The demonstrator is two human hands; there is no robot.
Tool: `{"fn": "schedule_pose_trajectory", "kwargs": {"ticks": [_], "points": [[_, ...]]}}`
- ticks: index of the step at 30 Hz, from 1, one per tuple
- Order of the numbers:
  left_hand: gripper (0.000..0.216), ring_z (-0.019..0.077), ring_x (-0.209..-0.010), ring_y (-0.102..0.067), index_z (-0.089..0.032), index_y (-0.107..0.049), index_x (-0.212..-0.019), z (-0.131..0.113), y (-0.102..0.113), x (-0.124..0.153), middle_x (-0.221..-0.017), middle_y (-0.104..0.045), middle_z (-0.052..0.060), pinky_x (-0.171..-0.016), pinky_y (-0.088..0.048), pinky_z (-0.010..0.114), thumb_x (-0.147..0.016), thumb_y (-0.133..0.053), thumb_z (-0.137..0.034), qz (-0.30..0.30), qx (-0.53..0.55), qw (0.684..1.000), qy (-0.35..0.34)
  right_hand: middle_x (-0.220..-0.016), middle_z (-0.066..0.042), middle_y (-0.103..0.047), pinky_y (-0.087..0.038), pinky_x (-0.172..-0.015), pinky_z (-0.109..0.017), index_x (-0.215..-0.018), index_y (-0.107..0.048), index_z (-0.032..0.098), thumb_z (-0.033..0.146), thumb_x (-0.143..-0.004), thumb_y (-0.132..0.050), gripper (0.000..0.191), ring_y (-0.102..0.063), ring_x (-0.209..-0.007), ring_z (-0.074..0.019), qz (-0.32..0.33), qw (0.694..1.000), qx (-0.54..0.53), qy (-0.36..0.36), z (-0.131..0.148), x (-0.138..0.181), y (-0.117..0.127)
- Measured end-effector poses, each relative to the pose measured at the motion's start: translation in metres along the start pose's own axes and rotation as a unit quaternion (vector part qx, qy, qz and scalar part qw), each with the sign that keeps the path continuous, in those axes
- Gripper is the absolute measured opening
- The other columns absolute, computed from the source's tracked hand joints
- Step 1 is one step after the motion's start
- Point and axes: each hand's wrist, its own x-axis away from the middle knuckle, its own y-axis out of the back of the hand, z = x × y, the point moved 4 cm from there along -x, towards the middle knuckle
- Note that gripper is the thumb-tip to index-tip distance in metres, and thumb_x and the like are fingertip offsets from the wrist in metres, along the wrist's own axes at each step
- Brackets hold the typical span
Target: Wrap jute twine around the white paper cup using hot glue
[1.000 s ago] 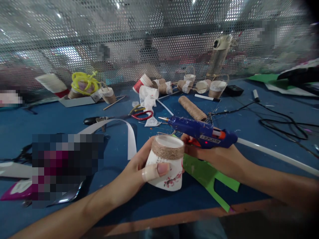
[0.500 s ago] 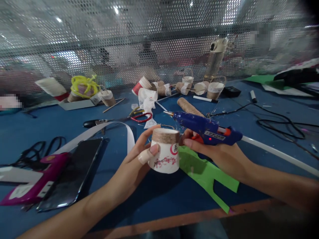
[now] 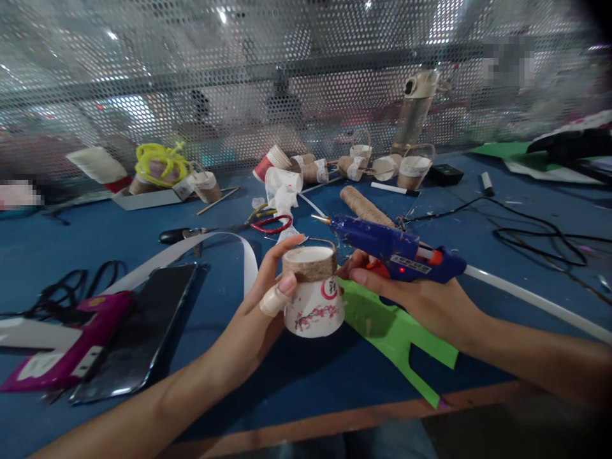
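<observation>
My left hand (image 3: 261, 315) grips an upturned white paper cup (image 3: 314, 299) with a pink flower print. Brown twine is wound round the cup's top end. A bandage covers my left thumb. My right hand (image 3: 411, 299) holds a blue hot glue gun (image 3: 392, 250) with an orange trigger, its metal nozzle pointing left just above and behind the cup. A thin strand of twine arcs over the cup's top. Under both hands lies a green cut paper shape (image 3: 399, 335) on the blue table (image 3: 478, 306).
A twine spool (image 3: 366, 207), red-handled scissors (image 3: 270, 223), several decorated cups (image 3: 354, 167) and a bottle (image 3: 414, 111) lie further back. A black phone (image 3: 136, 335), a pink item (image 3: 71, 350) and a white paper strip (image 3: 224, 245) sit left. Black cables (image 3: 540, 233) run right. A perforated metal screen (image 3: 191, 76) stands behind.
The left hand has turned the cup, so its flower print faces me and sits more upright. The glue gun has shifted slightly up and left toward the cup's top.
</observation>
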Motion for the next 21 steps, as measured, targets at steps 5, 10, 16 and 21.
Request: {"fn": "schedule_pose_trajectory", "kwargs": {"ticks": [5, 10, 16, 21], "points": [[0.041, 0.0277, -0.115, -0.074, -0.04, -0.069, -0.135, -0.0006, -0.0001, -0.0019, -0.133, -0.078, 0.002, -0.095, -0.057, 0.036, -0.098, -0.074, -0.057, -0.001, -0.003, 1.0, 0.007, -0.089, 0.003, -0.083, -0.071, -0.09, -0.036, -0.087, -0.077, 0.031, 0.029, -0.085, -0.086, 0.009, -0.083, -0.091, -0.0212, 0.013, 1.0, -0.009, -0.002, 0.0001, -0.0006, 0.0001], [0.041, 0.0284, -0.115, -0.073, -0.036, -0.074, -0.129, -0.0011, -0.0028, -0.0036, -0.128, -0.079, 0.003, -0.092, -0.057, 0.035, -0.097, -0.072, -0.061, -0.02, 0.013, 0.999, 0.026, -0.094, 0.003, -0.084, -0.071, -0.089, -0.038, -0.1, -0.076, 0.032, 0.03, -0.079, -0.094, 0.028, -0.083, -0.093, -0.0223, 0.048, 0.997, -0.053, -0.006, -0.0012, 0.0026, -0.0017], [0.061, 0.0362, -0.129, -0.069, -0.038, -0.067, -0.142, 0.005, 0.0005, -0.0021, -0.14, -0.075, 0.006, -0.099, -0.057, 0.043, -0.087, -0.086, -0.053, 0.033, 0.012, 0.999, 0.041, -0.11, -0.001, -0.083, -0.068, -0.093, -0.036, -0.101, -0.076, 0.028, 0.014, -0.073, -0.096, 0.037, -0.081, -0.102, -0.0222, 0.072, 0.995, -0.066, 0.026, -0.0023, 0.006, -0.0016], [0.073, 0.0372, -0.137, -0.065, -0.037, -0.062, -0.148, 0.0061, 0.0034, -0.0011, -0.147, -0.073, 0.007, -0.104, -0.055, 0.043, -0.082, -0.092, -0.033, 0.03, -0.02, 0.998, 0.058, -0.117, 0.001, -0.083, -0.067, -0.098, -0.035, -0.101, -0.077, 0.031, 0.013, -0.074, -0.095, 0.038, -0.081, -0.109, -0.024, 0.059, 0.996, -0.037, 0.047, 0.0021, 0.0057, -0.0001]]}}
